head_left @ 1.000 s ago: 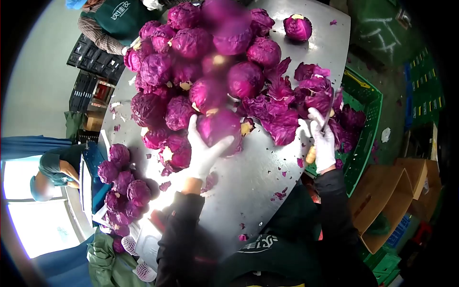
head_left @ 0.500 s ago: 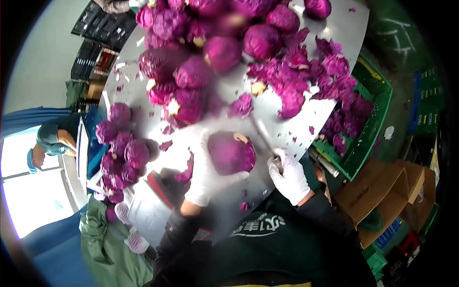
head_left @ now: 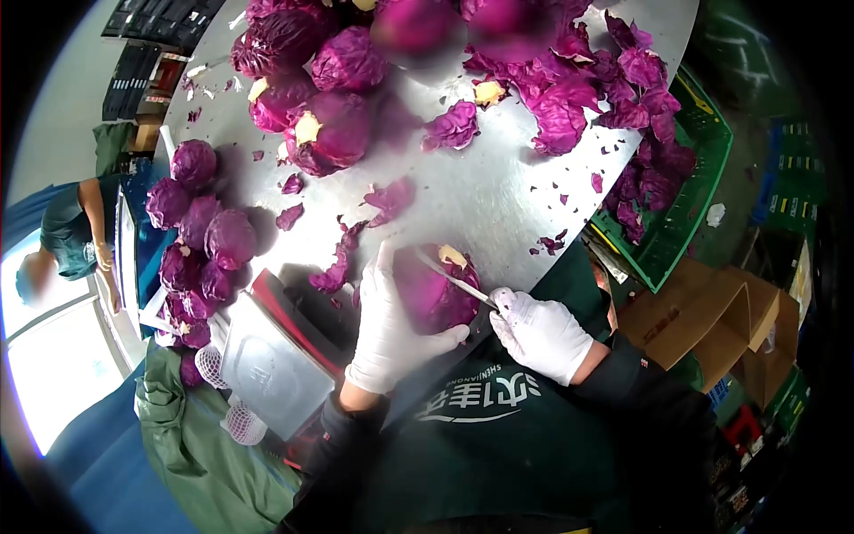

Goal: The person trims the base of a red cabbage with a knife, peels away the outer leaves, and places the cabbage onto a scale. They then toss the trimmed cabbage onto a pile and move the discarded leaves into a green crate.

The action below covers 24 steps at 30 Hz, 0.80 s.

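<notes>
Round purple cabbage with a pale stem end (head_left: 436, 307): held at the clock's centre, by the near edge of a broad grey metal table (head_left: 498, 205). Toward eleven, heaped purple cabbages (head_left: 349, 58). Between two and three, at the table's side, a green plastic crate (head_left: 687, 214) with loose purple leaves (head_left: 656, 182) inside. At eight, white-gloved left hand (head_left: 384, 331), fingers curved around the cabbage's side, thumb along its lower edge. At four, white-gloved right hand (head_left: 538, 334), fingers closed around a slim metal knife (head_left: 466, 286), blade across the cabbage near the stem; contact impossible to tell. At two, small torn leaf scraps (head_left: 550, 243).
</notes>
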{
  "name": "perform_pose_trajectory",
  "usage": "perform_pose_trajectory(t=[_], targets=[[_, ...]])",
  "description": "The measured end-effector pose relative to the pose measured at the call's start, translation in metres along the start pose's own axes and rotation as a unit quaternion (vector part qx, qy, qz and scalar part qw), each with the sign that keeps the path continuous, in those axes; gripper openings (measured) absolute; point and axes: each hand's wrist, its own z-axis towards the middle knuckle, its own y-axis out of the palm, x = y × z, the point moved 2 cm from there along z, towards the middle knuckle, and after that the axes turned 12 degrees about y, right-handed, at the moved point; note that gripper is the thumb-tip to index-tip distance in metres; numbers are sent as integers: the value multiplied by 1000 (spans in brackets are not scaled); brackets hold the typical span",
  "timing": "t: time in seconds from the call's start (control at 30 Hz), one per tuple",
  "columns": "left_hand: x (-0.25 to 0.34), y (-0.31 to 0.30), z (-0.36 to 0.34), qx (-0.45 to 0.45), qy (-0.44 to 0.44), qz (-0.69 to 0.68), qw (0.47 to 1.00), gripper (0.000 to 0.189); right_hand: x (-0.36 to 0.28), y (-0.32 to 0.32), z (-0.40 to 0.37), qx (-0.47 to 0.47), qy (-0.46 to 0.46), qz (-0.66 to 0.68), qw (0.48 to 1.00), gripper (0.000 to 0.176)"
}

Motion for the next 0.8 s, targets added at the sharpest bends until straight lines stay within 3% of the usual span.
perform_pose_trajectory(t=[0.03, 0.07, 0.13, 0.2, 0.23, 0.27, 0.33, 0.4, 0.47, 0.5, 0.53, 0.6, 0.63, 0.7, 0.73, 0.77, 0.8], targets=[[-2, -1, 1, 0, 2, -5, 1000, 126, -3, -3, 8, -40, 37, -4, 999, 13], [-5, -1, 2, 3, 9, -4, 1000, 126, 6, 10, 14, 42, -24, 14, 999, 23], [-9, 0, 4, 10, 21, -1, 1000, 125, 10, 17, 24, 35, -21, -3, 999, 21], [-10, 0, 7, 10, 16, 3, 1000, 123, 3, 3, 37, -12, 27, -41, 999, 17], [-10, 1, 8, 9, 17, 6, 1000, 123, 7, 1, 50, -98, 73, -37, 992, 19], [-4, -1, 8, 2, 77, 28, 997, 121, 18, 9, 70, -77, 64, -83, 991, 19], [0, -1, 4, 17, 86, 22, 996, 121, 10, 11, 76, -94, 39, -39, 994, 17], [-25, 9, -20, 83, -2, -84, 993, 126, 30, 33, 80, -29, 4, 117, 993, 25], [-36, 20, -34, 153, -33, -182, 971, 125, 7, 14, 61, -175, 176, 336, 908, 32], [-38, 24, -38, 189, -40, -220, 956, 123, 7, 31, 51, -208, 231, 440, 842, 39], [-33, 29, -37, 216, -34, -243, 945, 121, 0, 37, 40, -192, 226, 463, 835, 42], [-28, 33, -42, 244, 16, -223, 943, 116, -3, 33, 45, -131, 183, 476, 850, 42], [-26, 33, -44, 246, 62, -180, 950, 113, 7, 39, 56, -46, 135, 406, 903, 41], [-35, 35, -47, 223, 99, -167, 955, 105, 9, 22, 70, 38, 50, 350, 935, 40], [-27, 37, -43, 229, 86, -187, 951, 112, 12, 14, 75, 79, -5, 312, 947, 42], [-22, 35, -40, 231, 10, -213, 949, 114, 7, 5, 84, 64, -55, 280, 956, 36], [-20, 34, -35, 234, -64, -239, 940, 115, 4, -8, 83, -38, 12, 263, 964, 34]])
